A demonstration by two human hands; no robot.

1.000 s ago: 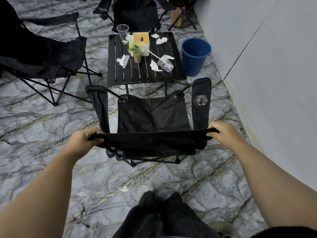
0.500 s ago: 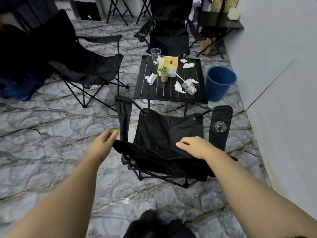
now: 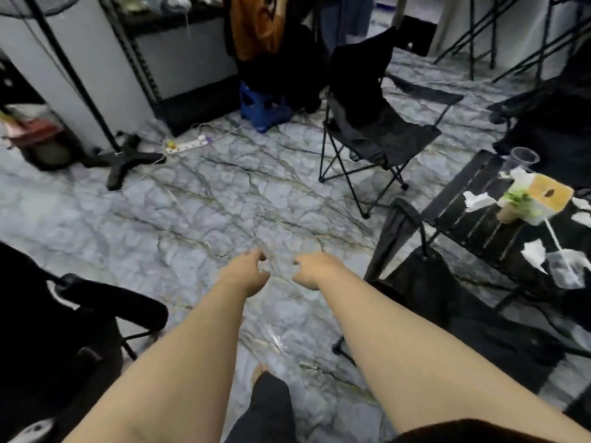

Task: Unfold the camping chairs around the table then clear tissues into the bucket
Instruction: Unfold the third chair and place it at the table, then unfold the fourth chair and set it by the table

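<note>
Over the marble floor (image 3: pixel 192 219), left hand (image 3: pixel 248 271) and right hand (image 3: pixel 315 268) are hovering empty, fingers loosely curled. Tissues (image 3: pixel 476 199) are lying on the table (image 3: pixel 479 231), right, opened chair (image 3: pixel 425 292) just beside it; bucket not showing. Next chair likely needs gripping by both armrests, spreading evenly.

Head view, softened throughout by motion blur. The slatted table (image 3: pixel 473 219) and the tissues (image 3: pixel 476 199) on it run out past the right edge, and the black chair (image 3: pixel 447 302) beside it is cropped there too, its far side lost under the tabletop; the dark form (image 3: pixel 48 330) at lower left is cut by the left edge and too dark to identify. The fingertips of the left hand (image 3: pixel 246 273) and right hand (image 3: pixel 315 268) are smeared, so their exact curl cannot be read.
</note>
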